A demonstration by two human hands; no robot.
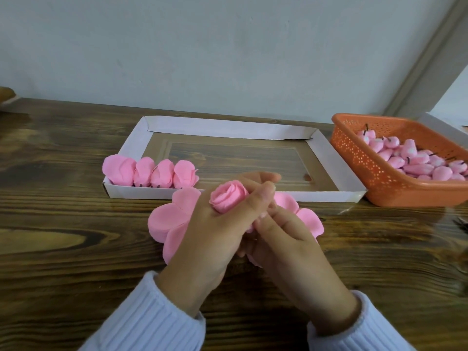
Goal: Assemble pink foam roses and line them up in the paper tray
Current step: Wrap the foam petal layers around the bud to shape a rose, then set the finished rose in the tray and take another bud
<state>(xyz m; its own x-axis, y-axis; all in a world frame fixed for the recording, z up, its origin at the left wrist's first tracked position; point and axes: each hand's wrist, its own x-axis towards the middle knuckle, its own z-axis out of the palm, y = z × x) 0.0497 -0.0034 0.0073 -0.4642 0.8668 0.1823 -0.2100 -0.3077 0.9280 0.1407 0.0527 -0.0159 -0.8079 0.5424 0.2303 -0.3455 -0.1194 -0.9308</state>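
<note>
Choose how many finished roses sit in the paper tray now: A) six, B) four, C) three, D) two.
B: four pink roses sit side by side in a row at the near left corner of the paper tray.

four finished roses [152,174], one held rose [228,200], one tray [222,128], one basket [367,163]

Your left hand [202,239] wraps the rose bud [229,198] and hides its base. With your right hand [286,239], it covers most of the petal stack [164,221]. You cannot tell what your right fingers pinch. The orange basket [354,158] runs off the right edge, and a dark thing [461,222] there is too blurred to identify.
</note>
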